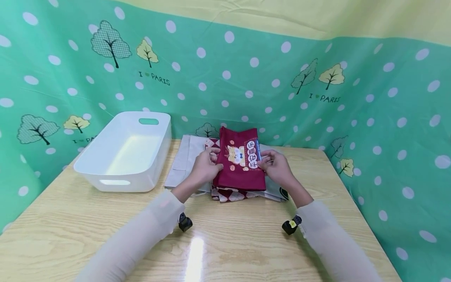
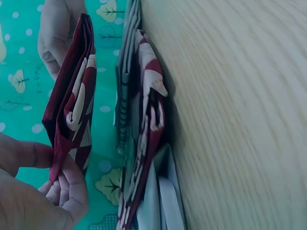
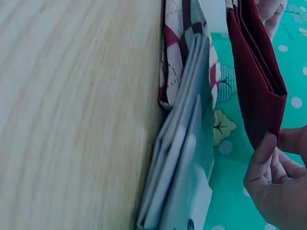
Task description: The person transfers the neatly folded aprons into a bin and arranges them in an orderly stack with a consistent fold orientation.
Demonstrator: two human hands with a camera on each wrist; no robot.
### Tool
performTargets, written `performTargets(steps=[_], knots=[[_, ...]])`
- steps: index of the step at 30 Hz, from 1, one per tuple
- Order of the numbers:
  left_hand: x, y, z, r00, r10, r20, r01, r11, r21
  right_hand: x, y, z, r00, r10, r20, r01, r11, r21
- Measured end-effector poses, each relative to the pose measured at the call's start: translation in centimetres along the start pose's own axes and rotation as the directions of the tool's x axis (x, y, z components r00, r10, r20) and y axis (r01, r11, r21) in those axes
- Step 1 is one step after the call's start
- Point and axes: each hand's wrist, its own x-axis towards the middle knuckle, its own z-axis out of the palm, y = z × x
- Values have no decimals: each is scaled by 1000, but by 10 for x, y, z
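A folded dark red cloth [image 1: 237, 178] with a cartoon animal and white lettering on it is held between both hands. My left hand [image 1: 205, 167] pinches its left edge, thumb on top. On the opposite edge my right hand [image 1: 276, 166] pinches it the same way. Both wrist views show the folded red cloth [image 2: 67, 96] raised above the stack, with a checkered layer at its underside. Below lie a folded red-and-white diamond-patterned cloth [image 1: 232, 196] and folded grey cloths [image 3: 180, 158].
A white plastic bin [image 1: 158, 164] with handle slots stands at the left on the wooden table [image 1: 232, 243]. Another pale folded cloth [image 1: 179, 162] lies between bin and stack. A green polka-dot curtain [image 1: 211, 78] hangs behind the table and along its right side.
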Motion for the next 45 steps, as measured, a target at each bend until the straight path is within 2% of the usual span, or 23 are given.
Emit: performTargets(steps=[10,15,25,32,41,45], knots=[[-7,-6,-19,1000,26,2,-26,1000,14,-1,-7,17,1000,-25,15,25,1000,-12],[-8,-8,-28,999,37,2,-37,998,56,-1,-13,24,999,-29,17,29,1000,-5],[-13,-7,-42,999,32,1,-32,995,99,0,-20,32,997,-72,38,72,997,-1],[-16,-4,-56,999,43,-4,-42,990,137,2,-30,40,994,-111,24,111,994,-6],[-12,-2,-74,998,70,-1,-69,986,149,7,-46,49,994,-109,6,109,994,-4],[-10,-1,-82,998,55,2,-55,988,141,11,-54,53,992,-123,4,123,992,-7]])
